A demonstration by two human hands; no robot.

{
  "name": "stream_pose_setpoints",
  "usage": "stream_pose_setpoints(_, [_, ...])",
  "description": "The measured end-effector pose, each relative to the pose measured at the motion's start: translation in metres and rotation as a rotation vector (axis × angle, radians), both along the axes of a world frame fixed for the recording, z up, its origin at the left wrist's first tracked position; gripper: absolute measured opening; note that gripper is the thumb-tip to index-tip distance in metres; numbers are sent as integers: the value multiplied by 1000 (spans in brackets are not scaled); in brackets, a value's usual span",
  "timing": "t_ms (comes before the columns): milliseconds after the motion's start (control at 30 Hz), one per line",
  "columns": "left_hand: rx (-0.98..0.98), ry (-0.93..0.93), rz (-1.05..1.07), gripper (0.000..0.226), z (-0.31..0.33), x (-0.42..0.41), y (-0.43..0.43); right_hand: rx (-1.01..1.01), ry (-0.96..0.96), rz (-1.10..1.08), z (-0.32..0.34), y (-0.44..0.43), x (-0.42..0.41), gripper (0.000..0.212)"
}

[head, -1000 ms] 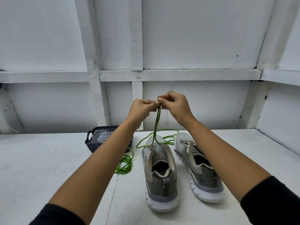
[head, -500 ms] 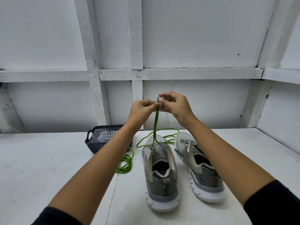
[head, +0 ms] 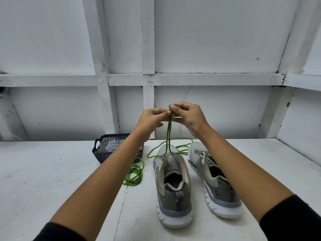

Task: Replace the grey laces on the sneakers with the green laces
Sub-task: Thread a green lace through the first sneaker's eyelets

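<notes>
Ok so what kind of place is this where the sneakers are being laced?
Likely a shed or plain workshop: white-painted board walls with exposed framing, and a rough white-painted bench holding the sneakers, green laces and a small dark basket.

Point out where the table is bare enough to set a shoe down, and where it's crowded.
Bare: the wide stretch of table left of the basket and the coiled lace; also the strip between the right sneaker and the side wall. Crowded: the middle, from the basket to the left sneaker, where a green lace trails round the toes.
</notes>
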State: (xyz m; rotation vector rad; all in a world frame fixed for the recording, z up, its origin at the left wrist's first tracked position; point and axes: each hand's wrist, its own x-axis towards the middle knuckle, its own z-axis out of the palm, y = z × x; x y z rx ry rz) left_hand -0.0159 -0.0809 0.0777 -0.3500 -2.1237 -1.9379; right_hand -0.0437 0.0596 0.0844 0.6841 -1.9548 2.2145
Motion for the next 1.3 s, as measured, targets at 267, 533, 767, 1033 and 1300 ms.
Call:
stream_pose_setpoints(267, [-16,53,43,8,-1,1,2,32,-46,37,-3,0,-1,14])
stream_pose_setpoints(533, [11,47,112,8,-11,7,9,135,-30,-65,-3,2,5,19])
stream_pose_setpoints(767, [-518,-195,198,78,-96,24,24,114,18,-91,3,2,15,11])
stream_pose_setpoints(1033, [-468,-303,273,113,-123,16,33,123,134,-134,11,-5,25,8])
stream_pose_setpoints(1300, [-449,-314,241,109,-121,13,32,41,285,-103,47,0,42,11])
